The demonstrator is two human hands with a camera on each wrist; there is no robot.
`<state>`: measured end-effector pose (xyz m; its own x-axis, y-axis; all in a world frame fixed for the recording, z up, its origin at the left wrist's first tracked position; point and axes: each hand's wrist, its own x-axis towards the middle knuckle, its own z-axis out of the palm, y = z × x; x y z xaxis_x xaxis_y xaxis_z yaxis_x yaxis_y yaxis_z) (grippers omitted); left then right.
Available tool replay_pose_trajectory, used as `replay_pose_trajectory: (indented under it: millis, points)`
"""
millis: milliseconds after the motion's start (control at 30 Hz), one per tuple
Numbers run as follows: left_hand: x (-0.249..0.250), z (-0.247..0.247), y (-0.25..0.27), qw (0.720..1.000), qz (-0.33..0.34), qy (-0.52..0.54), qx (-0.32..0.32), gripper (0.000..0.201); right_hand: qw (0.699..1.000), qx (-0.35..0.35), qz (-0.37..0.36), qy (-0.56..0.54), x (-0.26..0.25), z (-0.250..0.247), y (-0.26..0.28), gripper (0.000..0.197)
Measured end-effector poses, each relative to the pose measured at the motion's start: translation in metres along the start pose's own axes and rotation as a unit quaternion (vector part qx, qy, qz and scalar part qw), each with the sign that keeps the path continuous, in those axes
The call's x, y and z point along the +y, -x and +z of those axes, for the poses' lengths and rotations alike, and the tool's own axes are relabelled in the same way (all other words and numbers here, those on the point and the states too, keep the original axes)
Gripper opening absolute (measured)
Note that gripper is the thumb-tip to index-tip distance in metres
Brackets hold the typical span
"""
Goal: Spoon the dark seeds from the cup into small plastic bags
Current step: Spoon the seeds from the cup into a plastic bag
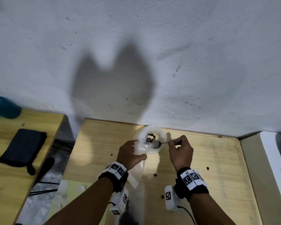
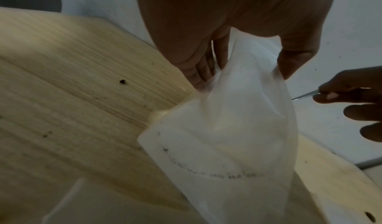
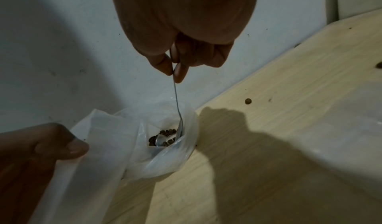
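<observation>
Faintly, unreadable dark writing marks the plastic bag the left hand pinches.

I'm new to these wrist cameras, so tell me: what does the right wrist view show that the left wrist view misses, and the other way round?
Only the right wrist view shows the dark seeds and the spoon bowl dipping among them. Only the left wrist view shows the left hand fingers gripping the plastic bag from behind. Both show the bag, the spoon's handle pinched by the right hand, loose seeds, and the wooden table.
</observation>
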<state>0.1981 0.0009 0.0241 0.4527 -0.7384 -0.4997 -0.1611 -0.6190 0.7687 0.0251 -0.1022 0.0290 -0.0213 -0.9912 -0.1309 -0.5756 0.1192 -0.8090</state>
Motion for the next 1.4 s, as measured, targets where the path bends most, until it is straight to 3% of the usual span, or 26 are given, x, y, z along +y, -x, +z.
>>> replay_pose_trajectory:
  millis: [100, 167, 300, 433, 567, 933, 1033, 1200, 1267, 1400]
  points:
    - [-0.005, 0.002, 0.002, 1.0, 0.016, -0.011, 0.002, 0.088, 0.999, 0.004, 0.031, -0.025, 0.004, 0.006, 0.001, 0.015]
    - [-0.006, 0.003, 0.001, 1.0, 0.022, -0.014, -0.004, 0.085, 0.994, 0.008, 0.091, -0.056, 0.008, 0.011, -0.001, 0.014]
    - [-0.005, 0.003, -0.001, 1.0, 0.018, -0.01, -0.022, 0.076, 0.968, -0.001, 0.22, -0.117, 0.024, 0.023, -0.005, 0.014]
    - [-0.002, -0.002, -0.004, 0.999, 0.013, 0.001, -0.037, 0.055, 0.942, -0.017, 0.275, -0.192, 0.038, 0.028, -0.006, 0.015]
    - [0.001, -0.008, -0.009, 0.999, -0.011, 0.01, -0.035, 0.044, 0.957, -0.027, 0.229, -0.178, 0.043, 0.023, -0.008, 0.019]
    - [0.006, -0.011, -0.011, 0.999, 0.003, -0.026, -0.038, 0.077, 0.955, -0.033, 0.123, -0.266, 0.019, -0.024, -0.014, 0.027]
    - [0.007, -0.011, -0.011, 0.998, 0.011, -0.036, -0.04, 0.08, 0.962, -0.063, 0.049, -0.262, -0.001, -0.031, -0.012, 0.021]
    - [0.007, -0.009, -0.012, 0.998, 0.024, -0.043, -0.041, 0.08, 0.975, -0.146, -0.094, -0.14, -0.023, -0.024, 0.0, 0.027]
    - [0.006, -0.008, -0.013, 0.998, 0.022, -0.037, -0.042, 0.083, 0.978, -0.129, -0.089, -0.134, -0.021, -0.024, -0.002, 0.03]
    - [0.006, -0.01, -0.013, 0.999, 0.008, -0.021, -0.05, 0.079, 0.988, -0.022, -0.029, -0.149, -0.009, -0.028, -0.008, 0.02]
